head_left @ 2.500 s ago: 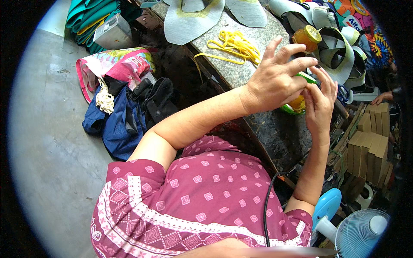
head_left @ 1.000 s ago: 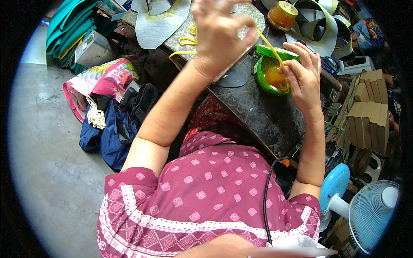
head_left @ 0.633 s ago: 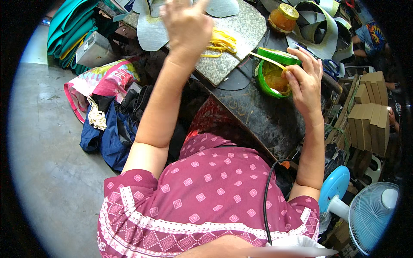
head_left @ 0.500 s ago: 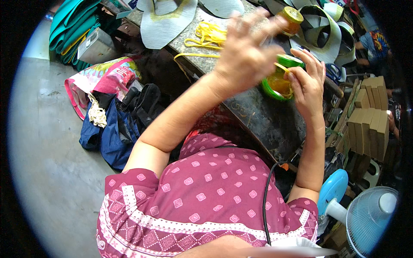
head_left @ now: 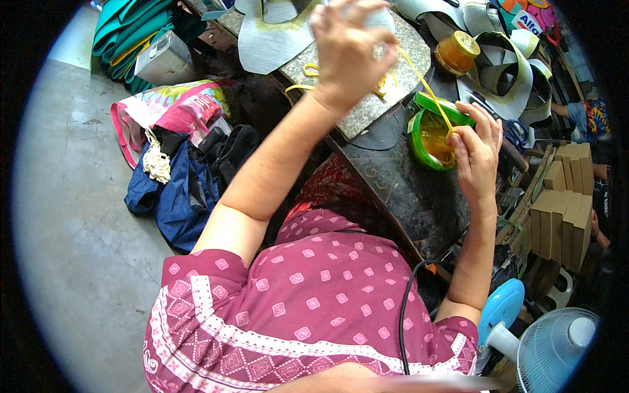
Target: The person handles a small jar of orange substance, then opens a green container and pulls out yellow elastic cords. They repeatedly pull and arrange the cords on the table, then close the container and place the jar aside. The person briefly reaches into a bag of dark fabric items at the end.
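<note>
A thin yellow strip [head_left: 424,84] runs taut on a slant between my two hands. My left hand [head_left: 350,62], slightly blurred, is raised over the stone slab and pinches the strip's upper end between thumb and finger, other fingers spread. My right hand [head_left: 477,150] pinches the strip between thumb and forefinger beside a green-rimmed tub [head_left: 414,134] of amber, glue-like stuff. The strip passes across the tub's opening. More yellow strip [head_left: 310,70] lies on the slab, partly hidden behind my left hand and wrist.
A speckled stone slab [head_left: 373,114] rests on the dark workbench [head_left: 400,187]. Beyond the tub stand an amber jar [head_left: 457,52] and grey curved pieces [head_left: 504,78]. Blue-handled scissors [head_left: 517,134] lie to the right. Stacked brown blocks [head_left: 560,219] and a fan [head_left: 557,354] are further right.
My left hand has moved left and away from the tub, drawing out a longer stretch of strip. My right hand keeps its pinch near the tub. The whole view has shifted slightly.
</note>
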{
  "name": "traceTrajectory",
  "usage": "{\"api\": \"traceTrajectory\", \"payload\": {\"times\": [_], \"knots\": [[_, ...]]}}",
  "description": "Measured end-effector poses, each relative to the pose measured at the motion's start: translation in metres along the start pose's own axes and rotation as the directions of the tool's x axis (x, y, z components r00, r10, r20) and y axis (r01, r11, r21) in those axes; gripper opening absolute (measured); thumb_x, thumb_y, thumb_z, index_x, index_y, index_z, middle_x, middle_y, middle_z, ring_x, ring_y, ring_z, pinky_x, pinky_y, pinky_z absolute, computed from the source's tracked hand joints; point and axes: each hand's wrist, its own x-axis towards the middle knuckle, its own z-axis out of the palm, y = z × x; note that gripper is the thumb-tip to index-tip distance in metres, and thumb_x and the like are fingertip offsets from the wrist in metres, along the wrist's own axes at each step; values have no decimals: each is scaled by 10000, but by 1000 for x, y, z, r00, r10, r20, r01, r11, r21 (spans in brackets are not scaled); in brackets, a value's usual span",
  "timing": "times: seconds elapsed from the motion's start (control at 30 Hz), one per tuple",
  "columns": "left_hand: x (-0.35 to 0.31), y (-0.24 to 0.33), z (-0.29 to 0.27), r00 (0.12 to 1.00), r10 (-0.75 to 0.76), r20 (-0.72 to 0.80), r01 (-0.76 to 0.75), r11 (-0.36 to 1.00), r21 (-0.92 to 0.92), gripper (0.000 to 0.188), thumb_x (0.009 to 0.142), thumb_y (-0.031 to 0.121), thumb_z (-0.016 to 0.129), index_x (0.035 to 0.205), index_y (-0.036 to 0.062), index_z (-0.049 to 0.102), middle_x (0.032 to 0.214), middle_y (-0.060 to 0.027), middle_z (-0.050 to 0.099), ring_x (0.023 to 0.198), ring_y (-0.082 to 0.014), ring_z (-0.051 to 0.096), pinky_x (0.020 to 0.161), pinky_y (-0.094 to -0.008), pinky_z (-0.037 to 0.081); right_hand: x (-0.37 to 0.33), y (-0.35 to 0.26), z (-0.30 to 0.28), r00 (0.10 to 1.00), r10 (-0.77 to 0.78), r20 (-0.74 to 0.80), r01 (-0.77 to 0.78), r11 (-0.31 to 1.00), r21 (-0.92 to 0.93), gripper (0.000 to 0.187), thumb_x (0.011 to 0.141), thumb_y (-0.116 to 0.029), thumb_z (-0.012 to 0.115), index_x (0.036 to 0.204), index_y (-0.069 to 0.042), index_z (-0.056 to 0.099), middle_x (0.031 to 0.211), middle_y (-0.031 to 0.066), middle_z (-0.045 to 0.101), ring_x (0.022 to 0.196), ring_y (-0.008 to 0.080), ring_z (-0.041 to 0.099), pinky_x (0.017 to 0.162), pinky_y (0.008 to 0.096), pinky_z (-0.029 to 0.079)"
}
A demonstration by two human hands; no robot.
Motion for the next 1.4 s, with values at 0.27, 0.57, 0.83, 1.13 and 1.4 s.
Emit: {"api": "traceTrajectory", "payload": {"times": [0.27,0.57,0.83,1.13,1.4], "knots": [[12,-27,-5,998,-62,0,57,911,409,551,768,43,632,1318,76,630,1524,-200,423,1419,-419,350,1111,-545,324,-3,4,0,998,38,-55,-38,999,1,110,935,-189,649,919,-96,705,1417,63,557,1364,303,448,1173,621,196],[-26,84,11,962,273,16,-260,933,-250,107,736,268,745,736,167,707,1368,-6,590,1381,-276,429,1153,-630,220,3,-3,-4,996,-8,-88,7,1000,-10,134,934,-208,657,925,-86,711,1445,65,537,1375,301,438,1164,626,205],[-22,80,11,952,303,46,-291,941,-174,104,732,264,736,740,165,705,1316,8,611,1373,-260,433,1150,-629,213,7,-6,-3,996,-8,-86,10,1000,14,137,934,-213,658,937,-85,706,1439,64,548,1373,318,441,1172,604,205],[12,-3,-18,1000,13,-9,-14,996,-86,227,690,51,720,911,86,762,1288,-151,624,1264,-348,522,1054,-481,393,2,-1,-5,1000,-16,6,16,1000,4,140,952,-228,635,875,-129,696,1397,35,573,1376,307,438,1170,650,188],[21,-30,-24,988,39,-151,45,858,511,221,714,37,719,932,58,746,1319,-202,586,1281,-411,490,1075,-499,383,-3,4,-2,1000,-1,-21,0,1000,-25,126,946,-221,644,882,-132,707,1404,31,569,1374,300,442,1166,656,187]]}}
